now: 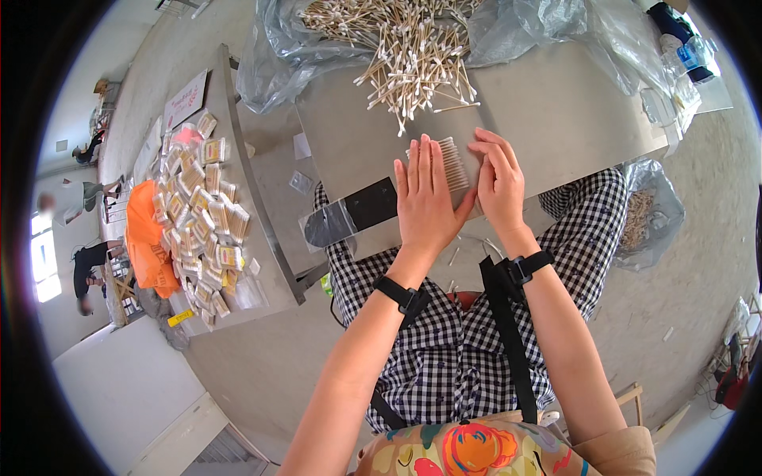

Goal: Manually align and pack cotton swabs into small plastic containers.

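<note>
My left hand point(426, 190) lies flat with its fingers stretched over a neat row of cotton swabs point(453, 164) on the metal table point(556, 111). The row's right part shows beside the fingers; the rest is hidden under them. Just to the right of the row is my right hand point(502, 184), its fingers out and slightly bent, nothing seen in them. Beyond both hands spreads a large loose heap of cotton swabs point(417, 67) on clear plastic. A black strip point(371, 205) with a clear plastic end lies left of my left hand.
On a side table at left are many small packs of swabs point(198, 206) and an orange bag point(149, 238). A clear bag with swabs point(639, 214) stands on the floor at right. A bottle point(692, 57) is at the far right. People are in the left background.
</note>
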`<action>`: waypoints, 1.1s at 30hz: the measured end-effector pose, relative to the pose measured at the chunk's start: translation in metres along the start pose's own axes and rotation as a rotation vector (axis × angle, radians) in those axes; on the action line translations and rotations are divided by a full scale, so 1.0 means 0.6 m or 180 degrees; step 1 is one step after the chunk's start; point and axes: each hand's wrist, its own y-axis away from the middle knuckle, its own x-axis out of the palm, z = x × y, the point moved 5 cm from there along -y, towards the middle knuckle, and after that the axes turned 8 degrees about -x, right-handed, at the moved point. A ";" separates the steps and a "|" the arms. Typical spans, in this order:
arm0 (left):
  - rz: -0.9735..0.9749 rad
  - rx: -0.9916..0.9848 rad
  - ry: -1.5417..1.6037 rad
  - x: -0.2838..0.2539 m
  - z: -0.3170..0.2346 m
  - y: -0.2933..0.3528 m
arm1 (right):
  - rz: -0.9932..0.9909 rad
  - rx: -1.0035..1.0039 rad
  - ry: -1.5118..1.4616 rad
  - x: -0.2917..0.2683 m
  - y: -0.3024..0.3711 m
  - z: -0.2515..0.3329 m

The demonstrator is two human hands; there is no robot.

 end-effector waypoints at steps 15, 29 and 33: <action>-0.0606 -0.1443 0.4072 -0.013 0.056 -0.034 | -0.0561 0.1347 -0.2740 0.055 -0.018 -0.023; -0.0471 -0.1098 0.3304 -0.035 0.051 -0.028 | -0.0482 0.0969 -0.1727 0.026 -0.028 -0.020; 0.0077 0.0114 0.0753 -0.034 0.018 -0.016 | -0.0346 0.0106 -0.0413 -0.006 -0.036 -0.010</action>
